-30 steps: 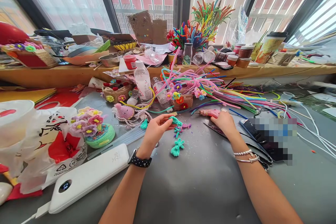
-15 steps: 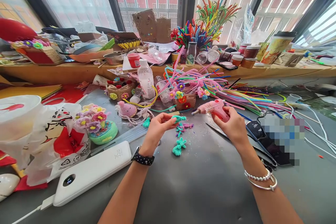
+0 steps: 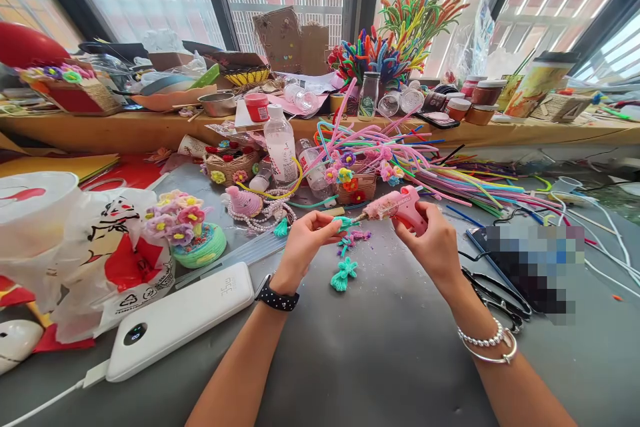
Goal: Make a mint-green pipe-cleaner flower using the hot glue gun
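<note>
My left hand (image 3: 311,245) pinches a small teal pipe-cleaner piece (image 3: 344,222) between thumb and fingertips. Wrapped around the handle of a pink hot glue gun (image 3: 393,205), my right hand (image 3: 429,240) holds it level, its nozzle pointing left. The nozzle tip is at the right end of the teal piece; whether they touch I cannot tell. Below, on the grey table (image 3: 380,347), lies a teal pipe-cleaner flower (image 3: 343,275). Purple and pink pipe-cleaner bits (image 3: 354,238) lie just behind it.
A white power bank (image 3: 183,320) lies left of my left wrist, near a crocheted flower pot (image 3: 200,247). Bundled pipe cleaners (image 3: 440,180) and a plastic bottle (image 3: 280,147) stand behind my hands. At right are a phone (image 3: 525,273), black-framed glasses (image 3: 493,297) and white cables (image 3: 600,227).
My right hand has brought the glue gun left, so its nozzle now meets or nearly meets the teal piece. My left hand keeps its pinch. The view has shifted slightly.
</note>
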Demonstrator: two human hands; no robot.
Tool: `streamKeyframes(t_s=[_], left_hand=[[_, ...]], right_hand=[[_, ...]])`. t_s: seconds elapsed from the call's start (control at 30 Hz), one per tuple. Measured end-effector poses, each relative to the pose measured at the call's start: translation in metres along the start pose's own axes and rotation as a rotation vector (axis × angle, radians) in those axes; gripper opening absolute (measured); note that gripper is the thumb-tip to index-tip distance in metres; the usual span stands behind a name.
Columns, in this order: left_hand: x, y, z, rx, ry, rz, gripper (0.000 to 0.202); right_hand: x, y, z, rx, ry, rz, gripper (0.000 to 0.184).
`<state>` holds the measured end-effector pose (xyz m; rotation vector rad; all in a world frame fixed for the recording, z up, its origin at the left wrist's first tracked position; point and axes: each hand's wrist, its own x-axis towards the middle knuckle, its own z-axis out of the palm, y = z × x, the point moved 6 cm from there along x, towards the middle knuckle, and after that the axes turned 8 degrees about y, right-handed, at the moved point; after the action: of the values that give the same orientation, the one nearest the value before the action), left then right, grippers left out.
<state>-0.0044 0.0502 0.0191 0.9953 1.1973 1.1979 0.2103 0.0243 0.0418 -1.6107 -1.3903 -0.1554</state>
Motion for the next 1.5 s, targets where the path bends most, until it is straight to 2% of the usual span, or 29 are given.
streamKeyframes(t_s=[1.5], left_hand=[[-0.0033,0.0074,0.0008,0.017,0.063,0.112,0.024]], right_hand=[[-0.0021,-0.0002,-0.0043,-0.209,0.092,-0.059,0.044]])
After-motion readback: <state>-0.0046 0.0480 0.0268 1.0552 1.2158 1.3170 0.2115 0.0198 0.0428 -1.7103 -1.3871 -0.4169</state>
